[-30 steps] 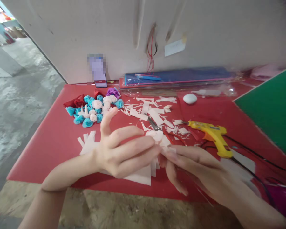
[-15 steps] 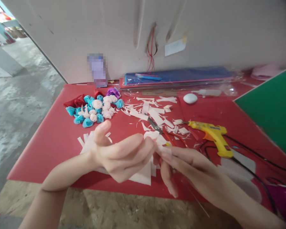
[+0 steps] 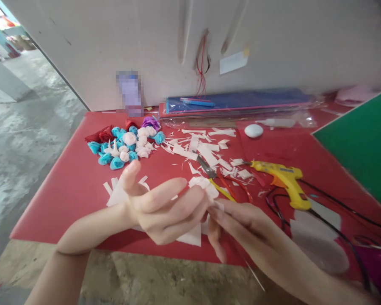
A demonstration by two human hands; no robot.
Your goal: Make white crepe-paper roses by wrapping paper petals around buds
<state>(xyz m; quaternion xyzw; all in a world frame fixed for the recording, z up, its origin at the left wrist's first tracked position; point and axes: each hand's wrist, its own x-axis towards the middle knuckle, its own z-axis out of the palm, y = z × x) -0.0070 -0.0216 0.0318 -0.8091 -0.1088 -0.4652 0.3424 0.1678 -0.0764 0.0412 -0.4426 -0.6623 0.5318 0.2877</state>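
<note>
A white paper flower [image 3: 204, 185] sits between my hands at the centre, with a thin wire [image 3: 255, 276] running down to the right under my right hand. My left hand [image 3: 168, 207] is palm up, its curled fingers against the flower's base and its thumb raised apart. The fingers of my right hand [image 3: 241, 220] pinch a small white paper piece at the flower's base. Just beyond the flower lie pliers [image 3: 227, 188] with red and yellow handles. White paper sheets [image 3: 192, 236] lie partly hidden beneath my hands.
Blue, white, red and purple paper flowers [image 3: 117, 163] lie at the left. White paper scraps [image 3: 208, 154] cover the middle. A yellow glue gun [image 3: 287, 180] with a black cord lies right, near a white oval object [image 3: 253, 131]. A green board [image 3: 362, 144] stands far right.
The flower has tilted and dropped slightly, showing more of the pliers' handles. My right hand has shifted a little left and down, and the wire has swung left.
</note>
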